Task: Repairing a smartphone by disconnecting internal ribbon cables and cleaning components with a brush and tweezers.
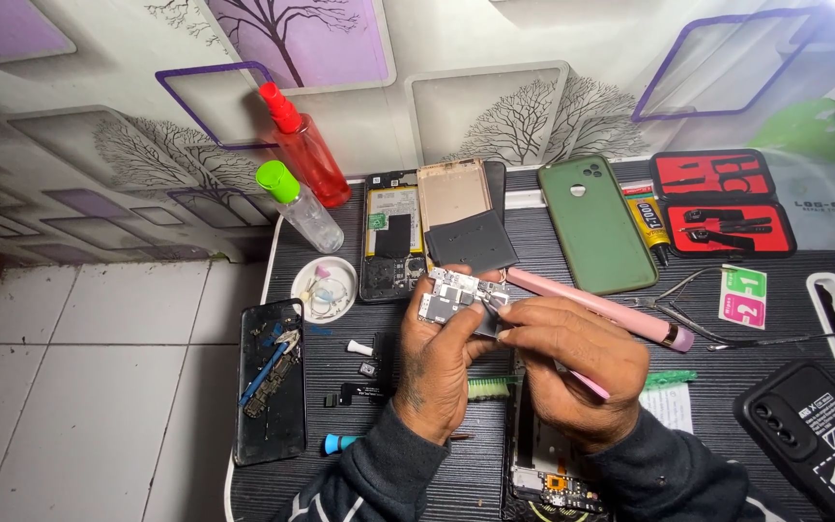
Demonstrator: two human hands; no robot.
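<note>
Nearest, an open phone frame point(545, 464) cut off by the lower edge, half hidden under the sleeves. Above it, left hand point(434, 360) closed around a small circuit board point(454, 295), held up over the dark mat point(727, 377). Right hand point(572, 372) pinching a thin pink tool point(587, 384), tip at the board. Risk, probably: slipping tip, scratched or dropped board, small parts lost. Tool tip hard to see. Further back, bottles point(303, 174) and green case point(594, 222).

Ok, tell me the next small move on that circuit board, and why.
Probably keep the left hand steady and ease the thin tool tip in the right hand gently along the circuit board: the board is held in the air, so only those fingers brace it.
</note>
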